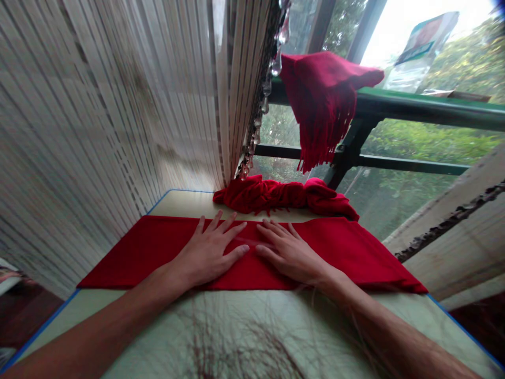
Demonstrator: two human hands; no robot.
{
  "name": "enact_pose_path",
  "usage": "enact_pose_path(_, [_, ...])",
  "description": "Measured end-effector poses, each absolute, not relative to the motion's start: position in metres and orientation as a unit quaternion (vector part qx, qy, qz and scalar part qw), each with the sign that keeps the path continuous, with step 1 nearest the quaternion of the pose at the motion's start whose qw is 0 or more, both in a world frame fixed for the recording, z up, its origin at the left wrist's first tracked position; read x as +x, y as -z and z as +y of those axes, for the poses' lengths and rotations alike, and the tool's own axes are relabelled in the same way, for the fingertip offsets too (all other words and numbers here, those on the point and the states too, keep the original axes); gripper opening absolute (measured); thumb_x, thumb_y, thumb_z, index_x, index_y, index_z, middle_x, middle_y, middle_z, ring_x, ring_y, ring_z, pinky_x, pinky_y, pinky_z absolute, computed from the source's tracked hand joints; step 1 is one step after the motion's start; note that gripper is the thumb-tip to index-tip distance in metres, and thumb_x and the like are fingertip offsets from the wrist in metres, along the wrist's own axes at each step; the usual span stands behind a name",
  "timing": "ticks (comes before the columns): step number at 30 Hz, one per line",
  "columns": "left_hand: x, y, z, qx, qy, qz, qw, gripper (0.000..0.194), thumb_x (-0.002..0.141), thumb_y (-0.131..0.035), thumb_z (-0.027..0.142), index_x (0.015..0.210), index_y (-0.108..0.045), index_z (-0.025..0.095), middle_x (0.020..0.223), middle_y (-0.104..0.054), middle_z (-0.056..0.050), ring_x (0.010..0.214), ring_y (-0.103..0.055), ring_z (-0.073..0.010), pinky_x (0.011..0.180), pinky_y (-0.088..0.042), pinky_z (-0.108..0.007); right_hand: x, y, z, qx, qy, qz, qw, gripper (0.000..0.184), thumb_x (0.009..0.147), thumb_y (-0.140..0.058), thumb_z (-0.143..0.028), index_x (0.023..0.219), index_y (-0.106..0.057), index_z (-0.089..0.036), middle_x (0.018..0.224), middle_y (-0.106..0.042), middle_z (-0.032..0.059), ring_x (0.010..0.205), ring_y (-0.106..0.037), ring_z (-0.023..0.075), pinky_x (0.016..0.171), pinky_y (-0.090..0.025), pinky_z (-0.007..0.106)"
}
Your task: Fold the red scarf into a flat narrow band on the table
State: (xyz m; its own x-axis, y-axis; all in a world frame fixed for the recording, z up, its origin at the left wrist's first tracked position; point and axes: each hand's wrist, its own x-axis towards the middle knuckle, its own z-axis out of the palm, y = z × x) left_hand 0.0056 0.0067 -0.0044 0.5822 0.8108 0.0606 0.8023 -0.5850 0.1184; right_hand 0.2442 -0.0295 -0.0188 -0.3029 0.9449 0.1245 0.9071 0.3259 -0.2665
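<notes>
Resting our left hand and, beside it, our right hand on the red cloth lying flat across the counter, we are grasping nothing, each grip unclenched; for neat smoothing, we should be pressing evenly from the middle outward.

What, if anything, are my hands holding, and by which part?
Nothing is held: the left hand and right hand lie open, palm-down, on the flat red cloth.

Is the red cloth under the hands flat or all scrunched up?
Flat: the red cloth spans the table smoothly, with left hand and right hand spread on top. How many layers, I cannot tell.
</notes>
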Motion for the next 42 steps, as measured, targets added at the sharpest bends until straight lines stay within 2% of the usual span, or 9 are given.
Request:
enact_pose_path(5, [0.0081, 0.0069, 0.0060, 0.894, -0.034, 0.444, 0.048, 0.074, 0.101, -0.034, 0.074, 0.163, -0.031, 0.035, 0.172, -0.022, -0.004, 0.160, -0.012, -0.0375, 0.124, -0.010, -0.071, 0.2416, 0.0177, -0.0309, -0.578, -0.058, -0.800, 0.148, 0.074, 0.104, -0.035, -0.067, 0.162, -0.035, -0.022, 0.174, -0.019, 0.0092, 0.161, -0.010, 0.0300, 0.129, -0.011, 0.062])
enact_pose_path(14, [0.0070, 0.0049, 0.0059, 0.886, -0.040, 0.460, 0.042, 0.072, 0.102, -0.034, 0.073, 0.163, -0.032, 0.034, 0.172, -0.022, -0.002, 0.160, -0.012, -0.0358, 0.125, -0.011, -0.069, 0.2404, 0.0189, -0.0320, -0.568, -0.068, -0.803, 0.165, 0.075, 0.103, -0.039, -0.067, 0.162, -0.035, -0.022, 0.173, -0.023, 0.0113, 0.161, -0.012, 0.0305, 0.128, -0.010, 0.063])
enact_pose_path(18, [0.0080, 0.0039, 0.0075, 0.872, -0.084, 0.483, 0.004, 0.069, 0.103, -0.036, 0.067, 0.164, -0.029, 0.035, 0.174, -0.017, 0.001, 0.161, -0.006, -0.0319, 0.127, -0.012, -0.065, 0.2395, 0.0152, -0.0325, -0.555, -0.079, -0.813, 0.158, 0.071, 0.103, -0.044, -0.064, 0.158, -0.043, -0.021, 0.170, -0.032, 0.0137, 0.159, -0.022, 0.0321, 0.127, -0.015, 0.064])
enact_pose_path(22, [0.0089, 0.0060, 0.0103, 0.871, -0.041, 0.489, 0.019, 0.070, 0.103, -0.036, 0.067, 0.164, -0.032, 0.033, 0.172, -0.024, -0.001, 0.160, -0.012, -0.0338, 0.126, -0.011, -0.067, 0.2405, 0.0105, -0.0323, -0.567, -0.054, -0.800, 0.191, 0.069, 0.104, -0.042, -0.061, 0.161, -0.037, -0.022, 0.173, -0.024, 0.0110, 0.161, -0.016, 0.0288, 0.129, -0.013, 0.062])
enact_pose_path(26, [0.0091, 0.0074, 0.0124, 0.870, -0.057, 0.489, 0.016, 0.072, 0.102, -0.036, 0.067, 0.164, -0.030, 0.032, 0.173, -0.022, -0.002, 0.160, -0.012, -0.0357, 0.126, -0.013, -0.068, 0.2423, 0.0097, -0.0317, -0.569, -0.092, -0.804, 0.146, 0.075, 0.103, -0.038, -0.068, 0.161, -0.038, -0.022, 0.172, -0.025, 0.0122, 0.160, -0.015, 0.0304, 0.129, -0.011, 0.061])
enact_pose_path(29, [0.0094, 0.0072, 0.0123, 0.876, -0.045, 0.480, 0.024, 0.072, 0.102, -0.035, 0.069, 0.164, -0.031, 0.033, 0.172, -0.022, -0.002, 0.160, -0.012, -0.0358, 0.125, -0.011, -0.069, 0.2423, 0.0097, -0.0322, -0.571, -0.080, -0.801, 0.161, 0.079, 0.101, -0.038, -0.072, 0.162, -0.036, -0.023, 0.173, -0.020, 0.0105, 0.161, -0.011, 0.0304, 0.129, -0.010, 0.062])
enact_pose_path(34, [0.0092, 0.0070, 0.0097, 0.879, -0.041, 0.474, 0.033, 0.073, 0.102, -0.033, 0.072, 0.164, -0.031, 0.033, 0.173, -0.021, -0.003, 0.160, -0.013, -0.0371, 0.125, -0.010, -0.069, 0.2422, 0.0125, -0.0328, -0.567, -0.089, -0.807, 0.141, 0.076, 0.102, -0.036, -0.071, 0.162, -0.037, -0.023, 0.172, -0.026, 0.0117, 0.160, -0.016, 0.0324, 0.128, -0.010, 0.063])
enact_pose_path(38, [0.0074, 0.0069, 0.0081, 0.887, -0.033, 0.458, 0.036, 0.075, 0.101, -0.029, 0.075, 0.164, -0.028, 0.034, 0.173, -0.020, -0.003, 0.160, -0.011, -0.0368, 0.125, -0.009, -0.069, 0.2435, 0.0160, -0.0317, -0.574, -0.062, -0.801, 0.159, 0.076, 0.102, -0.036, -0.071, 0.162, -0.036, -0.024, 0.174, -0.021, 0.0102, 0.161, -0.012, 0.0320, 0.129, -0.009, 0.062])
enact_pose_path(42, [0.0066, 0.0072, 0.0078, 0.889, -0.019, 0.455, 0.044, 0.081, 0.099, -0.027, 0.080, 0.164, -0.029, 0.033, 0.173, -0.017, -0.004, 0.160, -0.010, -0.0372, 0.125, -0.006, -0.069, 0.2422, 0.0146, -0.0331, -0.567, -0.083, -0.809, 0.131, 0.076, 0.103, -0.034, -0.070, 0.161, -0.038, -0.020, 0.171, -0.028, 0.0126, 0.160, -0.018, 0.0318, 0.129, -0.012, 0.061])
